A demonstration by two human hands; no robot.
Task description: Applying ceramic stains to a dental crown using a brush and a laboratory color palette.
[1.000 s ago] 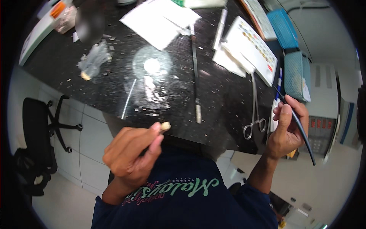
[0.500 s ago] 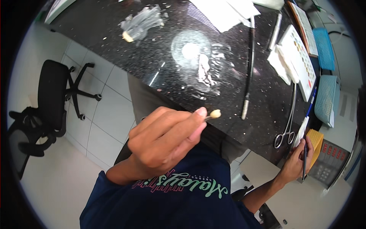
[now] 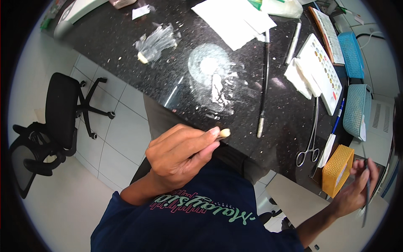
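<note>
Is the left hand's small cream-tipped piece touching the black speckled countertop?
Cannot tell. In the head view the cream-tipped piece overlaps the countertop edge; height unclear.

A laboratory or clinical workroom is suggested: a speckled black stone bench [image 3: 126,46] is set over white tiled cupboards, and metal forceps [image 3: 310,138], a long thin probe [image 3: 264,84], a white tray of coloured wells [image 3: 321,71], paper sheets [image 3: 235,21] and plastic baskets [image 3: 357,111] are laid out on it, while a black swivel chair [image 3: 63,113] is parked on the pale floor
</note>
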